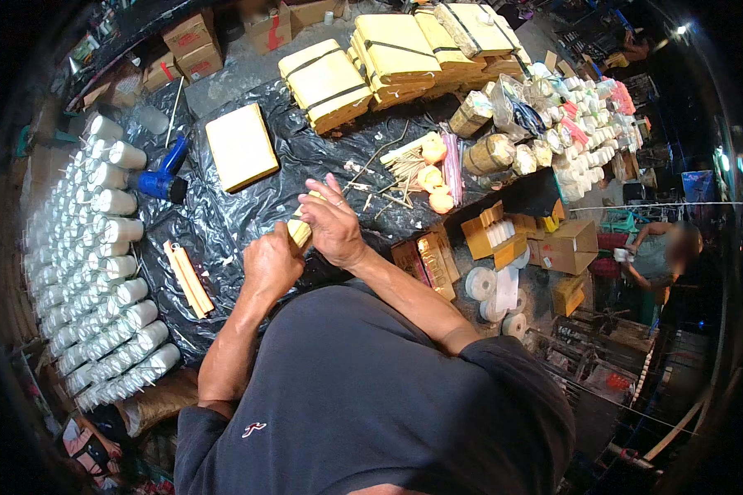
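Your left hand (pixel 274 260) is curled round one yellow roll (pixel 299 234) between your hands; your right hand (pixel 336 229) lies against it, fingers mostly extended. The step in hand looks like working or steadying that roll; the next move seems to call for a firm left hold and even right-hand pressure. Ahead-left sits one yellow block (pixel 242 147); left, orange strips (pixel 188 280), too close-set to count; farther left, one blue tool (pixel 158 183); off to the right, three orange balls (pixel 429 177).
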`<action>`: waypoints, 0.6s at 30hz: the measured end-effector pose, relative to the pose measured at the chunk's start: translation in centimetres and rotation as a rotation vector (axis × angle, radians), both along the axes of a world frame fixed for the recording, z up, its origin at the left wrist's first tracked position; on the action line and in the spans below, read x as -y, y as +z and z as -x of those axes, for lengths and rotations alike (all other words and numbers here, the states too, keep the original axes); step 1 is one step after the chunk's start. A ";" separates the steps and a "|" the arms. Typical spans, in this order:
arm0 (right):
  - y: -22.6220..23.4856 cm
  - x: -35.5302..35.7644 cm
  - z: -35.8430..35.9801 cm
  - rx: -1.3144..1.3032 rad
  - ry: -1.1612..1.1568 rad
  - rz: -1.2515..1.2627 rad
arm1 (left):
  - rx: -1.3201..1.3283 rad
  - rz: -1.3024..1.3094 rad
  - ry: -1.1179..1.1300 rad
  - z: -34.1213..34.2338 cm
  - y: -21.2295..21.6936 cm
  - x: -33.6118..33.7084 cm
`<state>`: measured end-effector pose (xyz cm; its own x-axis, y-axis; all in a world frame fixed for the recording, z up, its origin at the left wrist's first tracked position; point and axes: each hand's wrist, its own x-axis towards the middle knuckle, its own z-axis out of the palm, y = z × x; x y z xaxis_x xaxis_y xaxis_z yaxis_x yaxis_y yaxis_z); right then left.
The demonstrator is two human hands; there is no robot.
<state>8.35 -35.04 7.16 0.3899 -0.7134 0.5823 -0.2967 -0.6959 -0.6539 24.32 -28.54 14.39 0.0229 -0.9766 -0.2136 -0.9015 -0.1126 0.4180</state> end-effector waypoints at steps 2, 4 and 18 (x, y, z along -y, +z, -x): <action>2.1 -0.6 -0.8 -0.131 0.020 0.054 | 0.022 -0.003 -0.016 -0.9 -0.3 -0.3; 3.0 -0.9 -1.0 -0.173 0.103 0.118 | 0.045 0.006 -0.005 -1.3 -0.6 -0.5; -3.9 8.0 11.5 -0.853 0.037 -0.136 | 0.078 -0.062 -0.082 -2.7 2.2 -3.9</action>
